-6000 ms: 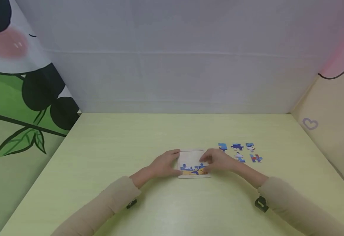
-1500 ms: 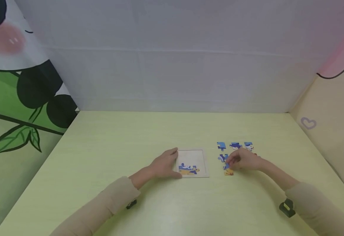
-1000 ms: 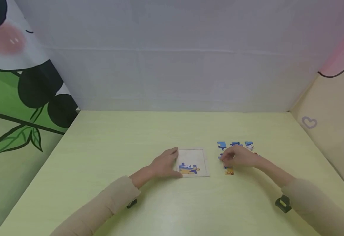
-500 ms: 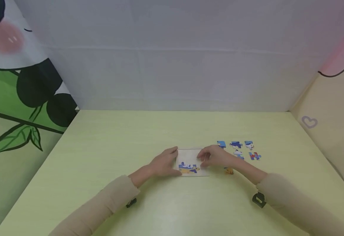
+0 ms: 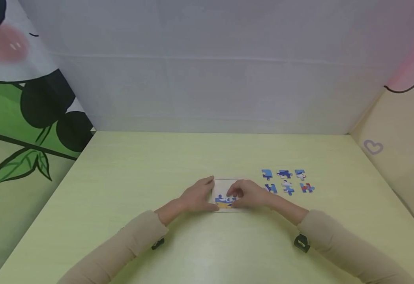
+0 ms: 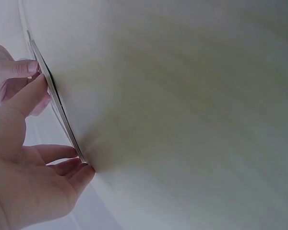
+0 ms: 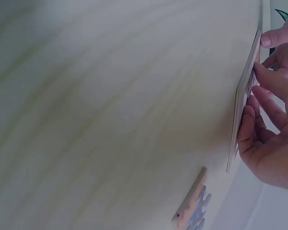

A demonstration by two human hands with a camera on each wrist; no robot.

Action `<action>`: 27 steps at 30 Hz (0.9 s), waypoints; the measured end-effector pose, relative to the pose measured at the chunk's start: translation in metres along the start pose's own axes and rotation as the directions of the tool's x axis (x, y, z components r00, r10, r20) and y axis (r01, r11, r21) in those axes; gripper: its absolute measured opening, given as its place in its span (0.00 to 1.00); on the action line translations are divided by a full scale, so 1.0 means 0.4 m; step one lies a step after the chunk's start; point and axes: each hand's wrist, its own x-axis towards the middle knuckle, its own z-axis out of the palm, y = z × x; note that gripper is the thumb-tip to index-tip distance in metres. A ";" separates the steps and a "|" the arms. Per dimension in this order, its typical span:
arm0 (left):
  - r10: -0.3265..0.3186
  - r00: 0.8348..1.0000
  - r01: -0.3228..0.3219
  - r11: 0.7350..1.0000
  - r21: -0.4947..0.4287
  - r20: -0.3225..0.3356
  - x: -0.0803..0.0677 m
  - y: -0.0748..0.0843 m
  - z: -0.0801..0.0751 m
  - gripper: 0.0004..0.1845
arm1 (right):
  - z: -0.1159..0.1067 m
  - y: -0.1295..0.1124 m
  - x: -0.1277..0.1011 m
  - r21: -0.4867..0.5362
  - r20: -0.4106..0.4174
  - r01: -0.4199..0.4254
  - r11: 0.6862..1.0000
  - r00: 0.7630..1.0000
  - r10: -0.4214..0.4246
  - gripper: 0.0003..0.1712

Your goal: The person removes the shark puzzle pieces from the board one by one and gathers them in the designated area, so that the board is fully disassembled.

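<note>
Left hand (image 5: pixel 196 196) w/ straight fingers steadies puzzle board (image 5: pixel 225 184) edge, right hand (image 5: pixel 247 194) pinches a piece on it; loose pieces (image 5: pixel 287 181) near on surface (image 5: pixel 139 169), no writing readable.

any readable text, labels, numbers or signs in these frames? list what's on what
None readable.
Puzzle board: picture print only, no lettering to make out.
Loose puzzle pieces: coloured print, too small to tell any text.
Right wall: a heart outline, a drawing, no words.
</note>
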 end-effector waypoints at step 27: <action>-0.006 1.000 0.006 1.000 -0.005 -0.011 0.009 -0.012 0.018 0.41 | 0.001 -0.011 -0.001 -0.045 -0.012 0.108 0.993 0.994 -0.108 0.10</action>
